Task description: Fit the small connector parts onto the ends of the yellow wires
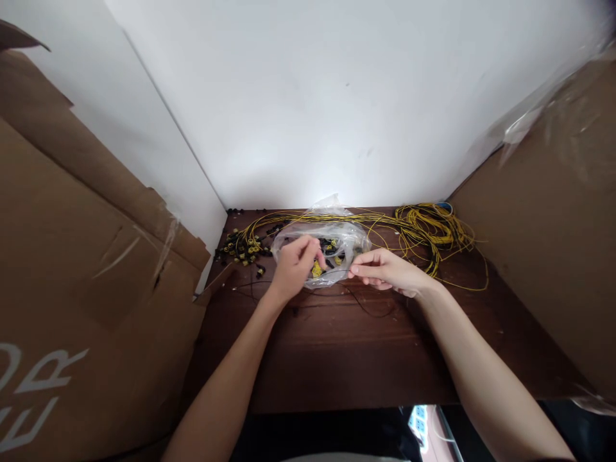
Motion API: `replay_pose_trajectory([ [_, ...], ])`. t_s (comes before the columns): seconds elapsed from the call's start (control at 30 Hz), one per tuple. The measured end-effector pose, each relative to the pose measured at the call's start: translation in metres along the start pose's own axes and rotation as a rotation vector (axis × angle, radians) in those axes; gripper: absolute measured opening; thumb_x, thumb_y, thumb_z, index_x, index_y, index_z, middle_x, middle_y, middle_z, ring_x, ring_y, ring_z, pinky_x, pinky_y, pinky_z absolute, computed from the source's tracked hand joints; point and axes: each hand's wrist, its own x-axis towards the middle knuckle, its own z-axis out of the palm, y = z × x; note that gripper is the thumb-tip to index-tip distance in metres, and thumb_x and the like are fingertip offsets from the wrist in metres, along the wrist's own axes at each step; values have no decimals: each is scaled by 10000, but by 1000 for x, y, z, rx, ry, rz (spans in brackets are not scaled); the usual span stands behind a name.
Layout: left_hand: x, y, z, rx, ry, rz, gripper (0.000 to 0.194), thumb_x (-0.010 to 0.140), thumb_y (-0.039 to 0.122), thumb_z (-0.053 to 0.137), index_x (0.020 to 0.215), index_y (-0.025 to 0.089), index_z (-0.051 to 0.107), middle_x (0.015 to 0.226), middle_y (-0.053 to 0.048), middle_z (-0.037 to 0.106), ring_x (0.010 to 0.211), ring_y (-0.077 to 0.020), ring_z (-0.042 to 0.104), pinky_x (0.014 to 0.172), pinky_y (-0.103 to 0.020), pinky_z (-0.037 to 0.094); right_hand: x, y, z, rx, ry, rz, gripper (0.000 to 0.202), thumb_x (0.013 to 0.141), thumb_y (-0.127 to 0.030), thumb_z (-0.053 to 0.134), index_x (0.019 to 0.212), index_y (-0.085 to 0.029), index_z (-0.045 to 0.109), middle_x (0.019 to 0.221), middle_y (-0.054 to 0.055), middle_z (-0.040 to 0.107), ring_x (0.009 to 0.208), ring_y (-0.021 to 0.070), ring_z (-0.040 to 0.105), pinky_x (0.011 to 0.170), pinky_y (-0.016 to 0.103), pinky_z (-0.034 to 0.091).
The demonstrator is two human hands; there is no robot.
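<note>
A clear plastic bag lies on the brown table, with small yellow and black connectors inside it. My left hand is over the left side of the bag, its fingers closed in a pinch; what they hold is hidden. At the bag's right edge, my right hand pinches a thin black wire between thumb and forefinger. A thin black wire also curves across the table just in front of the bag. Whether it is the same wire, I cannot tell.
Yellow-black cables run behind the bag to a coiled bundle at right. Their connector ends pile up at left. Cardboard boxes stand at left and right. A white wall closes the back of the brown table.
</note>
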Motion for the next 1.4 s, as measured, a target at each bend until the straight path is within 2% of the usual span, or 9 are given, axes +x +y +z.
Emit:
replay_pose_trajectory([
  [0.17, -9, -1, 11, 409, -295, 95, 308, 896, 320, 437, 676, 157, 577, 628, 1, 621, 591, -101, 519, 614, -222, 342, 1, 1, 1, 43, 0, -10, 282, 723, -396, 688, 763, -121, 645, 558, -34, 476, 402, 3, 292, 359, 162, 97],
  [0.47, -8, 3, 9, 148, -411, -42, 297, 840, 308, 524, 600, 135, 545, 552, -5, 602, 500, -75, 438, 532, -204, 317, 1, 1, -1, 42, -40, -18, 281, 724, -376, 695, 790, -106, 660, 554, -31, 482, 411, 7, 309, 352, 158, 109],
  [0.7, -1, 8, -5, -461, -129, -109, 273, 810, 259, 569, 571, 139, 510, 509, 9, 568, 453, -60, 405, 477, -192, 310, -4, 0, -6, 21, -96, -38, 265, 759, -369, 666, 801, -108, 676, 542, -37, 480, 388, -2, 298, 336, 151, 140],
  [0.9, 9, 6, -18, -876, 189, -101, 270, 789, 250, 580, 548, 144, 520, 822, -29, 643, 826, -128, 593, 775, -258, 468, -4, 0, -8, -32, -104, -37, 287, 770, -393, 648, 806, -110, 679, 553, -29, 501, 406, 9, 358, 361, 150, 247],
  [1.0, 10, 10, -23, -1048, 217, -174, 350, 865, 273, 472, 536, 154, 471, 946, -33, 651, 985, -155, 587, 874, -310, 461, -4, 0, -8, -46, -103, -43, 295, 777, -398, 642, 805, -107, 680, 553, -28, 507, 417, 14, 377, 380, 152, 278],
  [1.07, 10, 14, -25, -1155, 227, -195, 387, 899, 287, 408, 535, 162, 446, 874, -25, 649, 982, -161, 594, 884, -338, 467, -4, 1, -9, -40, -96, -57, 297, 782, -399, 636, 802, -106, 680, 549, -27, 511, 424, 19, 389, 392, 155, 296],
  [1.2, 9, 17, -32, -1185, 245, -228, 355, 914, 263, 387, 577, 166, 442, 557, 28, 494, 554, -68, 541, 628, -218, 499, -4, 0, -10, -4, -70, -88, 308, 795, -414, 618, 771, -112, 673, 531, -24, 519, 445, 36, 435, 416, 162, 331],
  [1.3, 9, 15, -33, -1044, 165, -271, 302, 883, 250, 457, 597, 156, 429, 477, 59, 376, 358, -28, 327, 363, -149, 308, -5, -2, -11, 57, -9, -96, 327, 775, -435, 634, 719, -114, 662, 534, -13, 534, 479, 52, 470, 447, 171, 372],
  [1.4, 10, 10, -29, -806, 192, -286, 295, 816, 247, 556, 585, 150, 402, 446, 70, 355, 324, -12, 237, 312, -140, 155, -7, -4, -12, 134, 44, -117, 333, 738, -440, 672, 650, -122, 631, 525, -14, 521, 483, 59, 460, 463, 184, 380],
])
